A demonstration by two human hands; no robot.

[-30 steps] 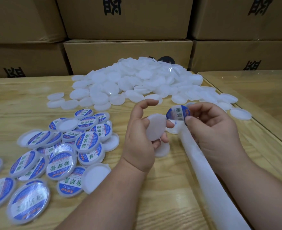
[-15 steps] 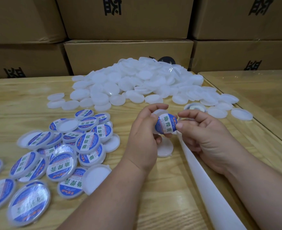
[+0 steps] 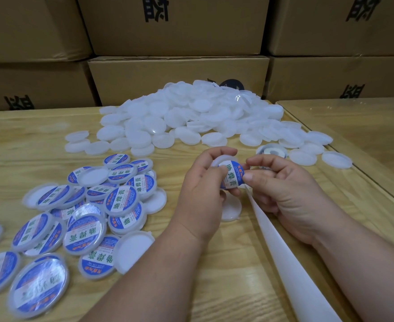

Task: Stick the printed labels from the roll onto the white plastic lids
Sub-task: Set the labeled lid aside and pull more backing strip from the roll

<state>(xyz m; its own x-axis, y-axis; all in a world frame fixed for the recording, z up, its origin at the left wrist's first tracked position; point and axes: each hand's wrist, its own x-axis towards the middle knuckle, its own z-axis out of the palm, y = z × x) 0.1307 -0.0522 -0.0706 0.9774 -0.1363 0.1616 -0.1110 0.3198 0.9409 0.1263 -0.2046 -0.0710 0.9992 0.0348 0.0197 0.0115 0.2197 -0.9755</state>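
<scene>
**Label pressed onto a lid held between both hands**

Far left of the fingers, labelled lids are spread in a loose, overlapping cluster on the table; blue-and-white prints face up on most, and a few blank undersides show among them. The nearest ones, at the lower left edge, are blurred.

Beyond the fingers, a heap of blank lids is piled, with single lids scattered at its near edge. Behind the heap, cartons are stacked.

The left hand is seen from the back, its fingers curled around a lid, of which only the white upper rim shows above the label. The label is laid across the lid's face, between the fingertips of both hands, its print turned sideways. Whether it is fully stuck down cannot be told.

Just below the left fingers, one blank lid lies flat on the table, partly hidden by the hand.

The right hand is curled as well, thumb and forefinger closed narrowly on the label's right edge. From under these fingers a white backing strip runs down and to the right, out of view at the bottom.

Just beyond the right fingers, the roll lies flat among blank lids, near the heap's right edge. A second table adjoins on the far right.
</scene>
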